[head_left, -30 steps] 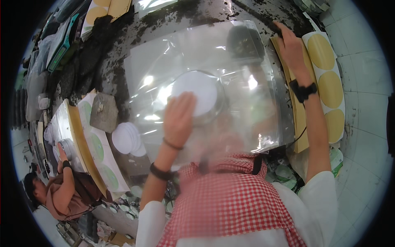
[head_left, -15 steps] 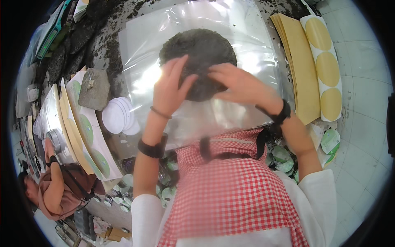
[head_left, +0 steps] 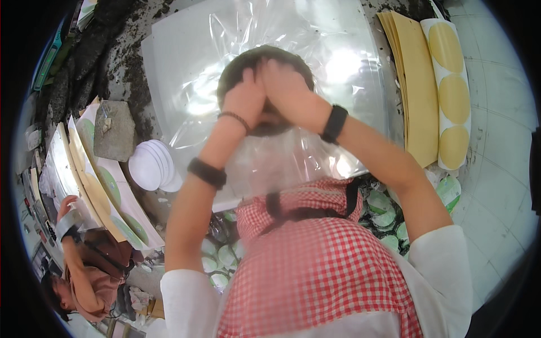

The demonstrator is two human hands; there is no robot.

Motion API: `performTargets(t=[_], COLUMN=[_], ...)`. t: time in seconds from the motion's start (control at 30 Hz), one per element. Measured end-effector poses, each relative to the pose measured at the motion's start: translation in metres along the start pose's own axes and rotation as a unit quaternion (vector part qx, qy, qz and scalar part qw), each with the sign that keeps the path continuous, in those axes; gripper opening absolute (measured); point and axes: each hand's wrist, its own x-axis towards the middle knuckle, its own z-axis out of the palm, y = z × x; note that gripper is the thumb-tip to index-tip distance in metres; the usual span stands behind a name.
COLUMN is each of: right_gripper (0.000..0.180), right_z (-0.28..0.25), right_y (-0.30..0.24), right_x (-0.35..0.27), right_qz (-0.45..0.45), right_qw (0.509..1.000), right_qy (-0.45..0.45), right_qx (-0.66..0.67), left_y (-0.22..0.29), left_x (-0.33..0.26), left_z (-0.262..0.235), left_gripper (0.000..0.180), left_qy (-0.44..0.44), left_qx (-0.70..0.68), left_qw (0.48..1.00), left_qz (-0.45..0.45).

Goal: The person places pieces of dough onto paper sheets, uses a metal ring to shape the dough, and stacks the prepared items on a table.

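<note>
A dark round cake (head_left: 236, 67), like pressed dark leaves, lies in the middle of a stack of clear plastic sheets (head_left: 186, 50). Creases in the plastic run outward from the cake, and a reddish reflection shows on its near part. Over the cake's centre, my left hand (head_left: 247, 100) has its fingers bent and drawn together. My right hand (head_left: 287, 84) meets it there, fingers pressed close and angled inward, the two hands touching. Whatever is between the fingertips is hidden, and both hands are slightly blurred.
Right of the plastic stand yellow-brown paper sheets (head_left: 414, 84) and a strip of round gold labels (head_left: 453, 98). At left are a grey stone block (head_left: 114, 130), white paper discs (head_left: 149, 165) and green-label sheets (head_left: 121, 205). Another person (head_left: 93, 281) works at lower left.
My hands were apart, fingers spread at the cake's two sides; they have come together over its centre. The view has shifted slightly. The person at left has leaned and moved an arm.
</note>
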Motion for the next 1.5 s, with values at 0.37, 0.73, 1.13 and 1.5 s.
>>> performTargets(t=[0.37,0.73,1.13,1.5], right_gripper=[0.080,0.037,0.035,0.006], right_z=[-0.072,-0.102,-0.068,-0.022], right_y=[0.040,0.018,-0.040,-0.044], right_x=[-0.105,-0.218,-0.151,-0.116], right_qz=[0.038,0.210,-0.159,-0.136], right_qw=[0.952,0.522,0.900,0.963], right_qy=[0.218,-0.056,0.296,0.132], right_qx=[0.211,0.824,0.278,0.193], left_y=[0.022,0.036,0.139,0.021], left_x=[-0.052,-0.056,-0.194,-0.144], left_z=[-0.002,0.047,-0.066,0.067], left_gripper=[0.090,0.071,0.011,0.050], left_qy=[-0.026,0.035,0.067,0.203], left_qx=[-0.019,0.119,-0.463,-0.140], left_qw=[0.999,0.991,0.835,0.964], left_qz=[-0.005,0.043,0.290,0.104])
